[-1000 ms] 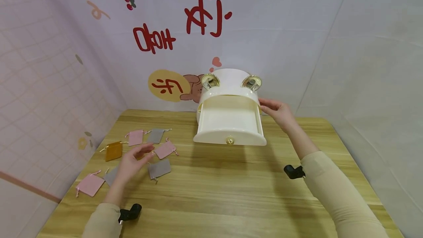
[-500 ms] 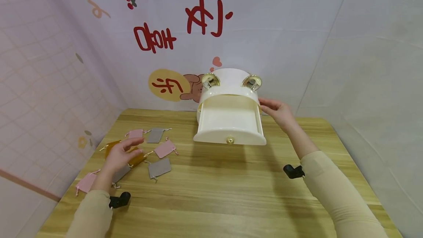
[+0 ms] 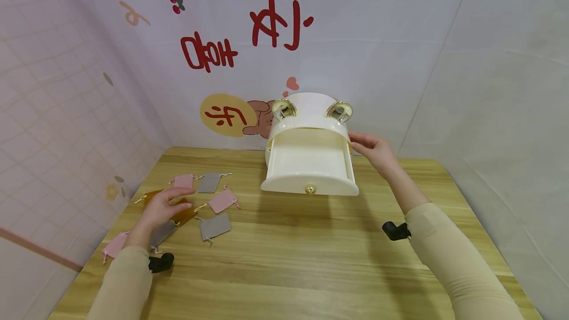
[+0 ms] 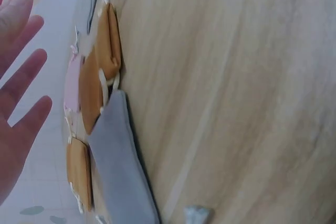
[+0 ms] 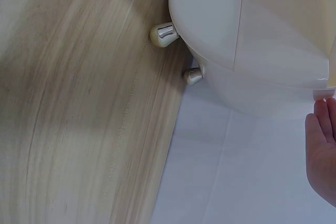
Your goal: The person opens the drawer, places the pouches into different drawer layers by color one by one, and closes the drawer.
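My left hand [image 3: 164, 207] hovers over an orange drawstring pouch [image 3: 184, 212] at the table's left. The left wrist view shows its fingers [image 4: 29, 114] spread, with nothing between them. A grey pouch [image 4: 118, 156] lies against the orange pouch [image 4: 108, 40] there. My right hand [image 3: 378, 154] rests its fingertips on the right side of a cream cabinet [image 3: 308, 107] with round gold-rimmed ornaments. The cabinet's drawer [image 3: 309, 154] is pulled out and has nothing in it; a gold knob [image 3: 310, 189] sits on its front. In the right wrist view the fingers [image 5: 320, 129] look straight.
Around the left hand lie pink pouches [image 3: 223, 200], grey pouches [image 3: 215, 226] and another orange pouch [image 4: 79, 169], their cords trailing on the wooden table [image 3: 284, 265]. The cabinet stands near the back wall cloth [image 3: 382, 63]. Short gold-tipped feet [image 5: 164, 35] hold it up.
My left hand has moved left across the pouches, uncovering an orange one, then stayed nearly still for the last half second. The right hand and the cabinet hold their places.
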A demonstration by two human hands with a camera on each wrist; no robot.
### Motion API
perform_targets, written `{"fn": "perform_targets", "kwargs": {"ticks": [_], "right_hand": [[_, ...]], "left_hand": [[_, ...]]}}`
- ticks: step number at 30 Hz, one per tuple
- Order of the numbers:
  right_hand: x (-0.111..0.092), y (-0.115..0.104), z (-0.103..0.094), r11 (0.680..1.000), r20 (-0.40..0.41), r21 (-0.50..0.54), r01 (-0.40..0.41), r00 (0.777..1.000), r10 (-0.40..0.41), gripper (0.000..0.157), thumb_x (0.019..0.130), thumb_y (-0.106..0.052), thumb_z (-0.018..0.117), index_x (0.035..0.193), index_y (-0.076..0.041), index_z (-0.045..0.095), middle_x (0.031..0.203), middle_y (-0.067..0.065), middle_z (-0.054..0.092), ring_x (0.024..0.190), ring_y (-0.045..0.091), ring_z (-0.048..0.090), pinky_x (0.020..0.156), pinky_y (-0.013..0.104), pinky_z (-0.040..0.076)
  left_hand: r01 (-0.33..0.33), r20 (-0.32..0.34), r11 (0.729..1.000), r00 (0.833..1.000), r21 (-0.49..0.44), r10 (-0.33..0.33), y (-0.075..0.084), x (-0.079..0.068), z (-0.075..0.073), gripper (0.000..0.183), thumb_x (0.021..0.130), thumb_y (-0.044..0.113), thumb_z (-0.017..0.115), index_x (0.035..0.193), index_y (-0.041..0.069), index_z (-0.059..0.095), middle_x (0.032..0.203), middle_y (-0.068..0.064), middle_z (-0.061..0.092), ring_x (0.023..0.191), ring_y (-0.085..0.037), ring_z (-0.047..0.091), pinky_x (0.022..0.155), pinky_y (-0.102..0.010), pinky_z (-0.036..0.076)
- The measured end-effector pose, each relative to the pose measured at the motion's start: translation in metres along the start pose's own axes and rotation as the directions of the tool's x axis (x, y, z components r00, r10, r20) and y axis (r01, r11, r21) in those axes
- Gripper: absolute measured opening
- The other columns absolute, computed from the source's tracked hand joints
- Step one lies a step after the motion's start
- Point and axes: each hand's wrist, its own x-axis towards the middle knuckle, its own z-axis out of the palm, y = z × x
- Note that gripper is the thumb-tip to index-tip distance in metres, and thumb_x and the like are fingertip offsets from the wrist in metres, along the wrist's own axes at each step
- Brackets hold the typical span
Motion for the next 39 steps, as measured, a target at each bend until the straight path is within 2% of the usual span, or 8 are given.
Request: {"fn": "perform_targets", "kwargs": {"ticks": [5,7,10,18,23,33,36,39], "right_hand": [[-0.001,-0.001,-0.001,1.0,0.0,-0.009,0.001,1.0,-0.001,0.045,0.101,-0.015,0.059,0.141,0.003,0.051,0.143,0.024,0.049,0.136,0.035,0.04,0.111,0.051,0.035],[-0.001,-0.001,-0.001,1.0,0.001,-0.016,0.003,1.0,-0.003,0.046,0.101,-0.017,0.06,0.141,0.003,0.051,0.143,0.023,0.05,0.137,0.036,0.04,0.111,0.052,0.034],[0.0,-0.001,-0.001,1.0,-0.003,-0.011,0.004,1.0,-0.004,0.045,0.101,-0.016,0.06,0.141,0.003,0.052,0.142,0.023,0.05,0.136,0.035,0.04,0.111,0.051,0.034],[0.013,0.023,-0.004,1.0,-0.021,0.012,0.009,1.0,-0.009,0.045,0.1,-0.019,0.061,0.141,-0.002,0.053,0.142,0.02,0.052,0.135,0.031,0.043,0.111,0.048,0.036],[0.018,0.032,-0.004,1.0,-0.025,0.008,0.012,1.0,-0.011,0.048,0.098,-0.027,0.064,0.141,-0.007,0.055,0.142,0.015,0.054,0.134,0.028,0.044,0.111,0.047,0.036],[0.001,0.003,0.0,1.0,0.003,0.01,0.012,1.0,-0.012,0.044,0.102,-0.014,0.058,0.142,0.002,0.05,0.143,0.023,0.049,0.136,0.035,0.041,0.111,0.05,0.034],[0.005,0.01,-0.001,1.0,-0.004,0.005,0.013,1.0,-0.013,0.044,0.101,-0.015,0.059,0.142,0.001,0.051,0.143,0.022,0.05,0.136,0.035,0.041,0.111,0.051,0.035],[0.012,0.022,-0.002,1.0,-0.017,0.003,0.008,1.0,-0.008,0.045,0.101,-0.019,0.061,0.141,-0.002,0.053,0.142,0.018,0.052,0.135,0.033,0.042,0.111,0.051,0.035]], "left_hand": [[-0.101,0.02,0.995,0.995,0.014,0.101,-0.009,0.001,0.003,0.034,0.086,0.001,0.075,0.118,-0.005,0.068,0.12,-0.022,0.065,0.116,-0.024,0.059,0.097,-0.026,0.047],[-0.138,0.024,0.99,0.99,0.013,0.137,-0.013,0.002,0.005,0.034,0.085,-0.001,0.075,0.116,-0.009,0.067,0.118,-0.024,0.066,0.114,-0.03,0.06,0.095,-0.014,0.042],[-0.165,0.027,0.986,0.986,0.029,0.164,-0.018,0.003,0.006,0.034,0.083,-0.005,0.075,0.114,-0.012,0.066,0.114,-0.026,0.067,0.109,-0.044,0.059,0.093,-0.009,0.039],[-0.116,0.116,0.983,0.988,0.142,0.1,-0.03,0.002,0.005,0.035,0.082,-0.001,0.077,0.116,-0.007,0.07,0.121,-0.024,0.065,0.116,-0.047,0.056,0.099,-0.021,0.042],[-0.152,0.117,0.979,0.984,0.133,0.137,-0.041,-0.003,0.009,0.036,0.08,0.0,0.079,0.115,-0.007,0.07,0.126,-0.028,0.061,0.118,-0.05,0.052,0.098,-0.005,0.025],[-0.125,0.081,0.984,0.99,0.124,0.116,-0.052,-0.004,0.012,0.042,0.077,-0.005,0.079,0.117,-0.008,0.068,0.123,-0.028,0.062,0.117,-0.051,0.05,0.096,0.0,0.019],[-0.098,0.075,0.984,0.993,0.149,0.087,-0.051,-0.003,0.012,0.04,0.077,-0.003,0.08,0.116,-0.005,0.07,0.12,-0.025,0.063,0.116,-0.049,0.052,0.099,-0.01,0.03],[-0.077,0.076,0.98,0.995,0.185,0.064,-0.049,-0.002,0.012,0.037,0.078,0.0,0.081,0.113,-0.003,0.072,0.117,-0.023,0.063,0.112,-0.046,0.055,0.099,-0.034,0.044]]}}
